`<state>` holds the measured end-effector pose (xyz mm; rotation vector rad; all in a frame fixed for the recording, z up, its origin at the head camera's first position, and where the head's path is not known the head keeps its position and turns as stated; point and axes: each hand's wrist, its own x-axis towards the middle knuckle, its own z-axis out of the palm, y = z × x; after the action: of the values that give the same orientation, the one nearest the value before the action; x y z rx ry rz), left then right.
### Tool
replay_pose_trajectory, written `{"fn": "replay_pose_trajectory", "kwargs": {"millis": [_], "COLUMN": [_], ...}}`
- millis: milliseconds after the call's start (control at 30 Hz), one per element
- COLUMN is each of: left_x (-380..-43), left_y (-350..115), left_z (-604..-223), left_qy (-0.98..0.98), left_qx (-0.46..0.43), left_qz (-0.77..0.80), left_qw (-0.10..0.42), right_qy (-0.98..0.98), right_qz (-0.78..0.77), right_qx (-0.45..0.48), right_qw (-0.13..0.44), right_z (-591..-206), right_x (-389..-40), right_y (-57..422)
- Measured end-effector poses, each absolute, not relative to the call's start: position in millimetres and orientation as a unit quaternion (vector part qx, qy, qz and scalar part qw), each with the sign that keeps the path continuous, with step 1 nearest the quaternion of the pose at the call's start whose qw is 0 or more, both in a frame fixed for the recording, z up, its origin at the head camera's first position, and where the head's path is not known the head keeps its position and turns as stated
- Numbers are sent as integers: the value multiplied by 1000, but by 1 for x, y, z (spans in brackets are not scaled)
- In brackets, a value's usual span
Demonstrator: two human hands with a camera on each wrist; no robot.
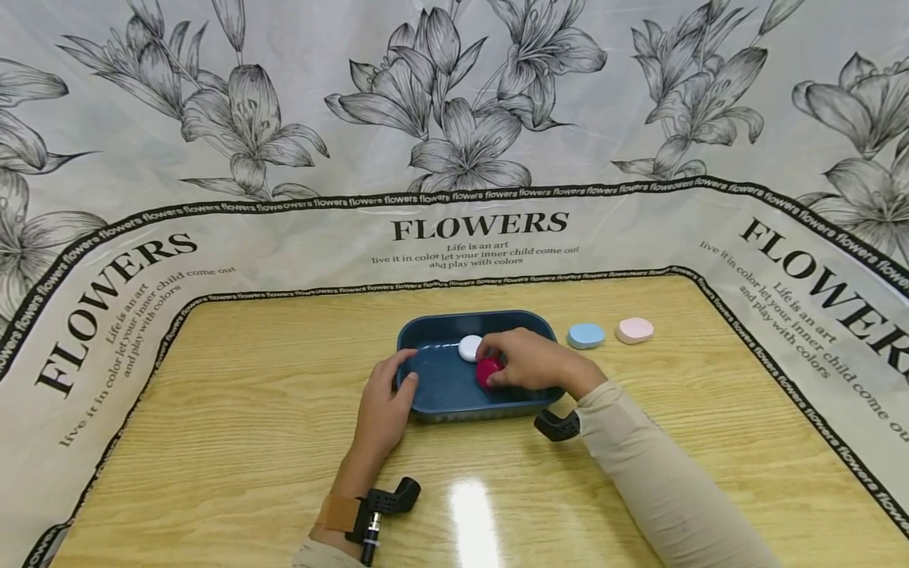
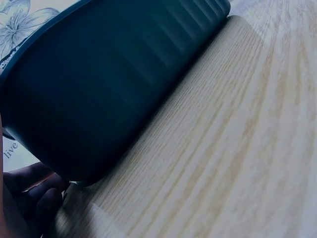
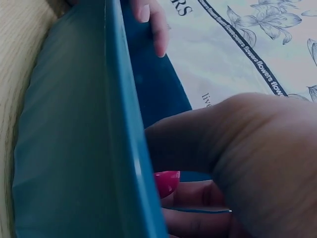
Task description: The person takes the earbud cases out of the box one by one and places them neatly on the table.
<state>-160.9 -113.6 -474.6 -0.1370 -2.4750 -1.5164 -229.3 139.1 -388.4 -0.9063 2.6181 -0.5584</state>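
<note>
A dark blue rectangular dish [image 1: 440,406] stands on the table; its ribbed outer wall [image 2: 148,54] fills much of the left wrist view. My left hand [image 1: 383,406] holds the dish at its left end, with thumb and index finger over the rim and other fingers [image 2: 37,191] low outside the corner. Inside the dish, my right hand [image 1: 525,361] pinches a glossy red rounded piece [image 1: 487,372] between thumb and fingers. That red piece [image 3: 167,182] shows only partly in the right wrist view. A white round piece [image 1: 469,348] lies just beyond it in the dish.
Right of the dish, a light blue rounded piece [image 1: 585,336] and a pale pink one [image 1: 635,330] lie on the wood-grain table [image 1: 270,410]. A flower-printed sheet [image 1: 298,244] rises behind the table and along both sides.
</note>
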Motion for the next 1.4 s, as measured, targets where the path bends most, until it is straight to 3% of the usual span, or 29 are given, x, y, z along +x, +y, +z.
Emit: {"fn": "replay_pose_trajectory", "kwargs": {"millis": [1400], "left_x": [-160], "left_y": [-113], "left_z": [-472], "left_qy": [-845], "left_qx": [-44], "left_qz": [-520], "left_qw": [115], "right_qy": [906], "right_qz": [-351], "right_qx": [-236], "right_qw": [18], "right_z": [-394], "right_x": [-215], "right_y": [155]}}
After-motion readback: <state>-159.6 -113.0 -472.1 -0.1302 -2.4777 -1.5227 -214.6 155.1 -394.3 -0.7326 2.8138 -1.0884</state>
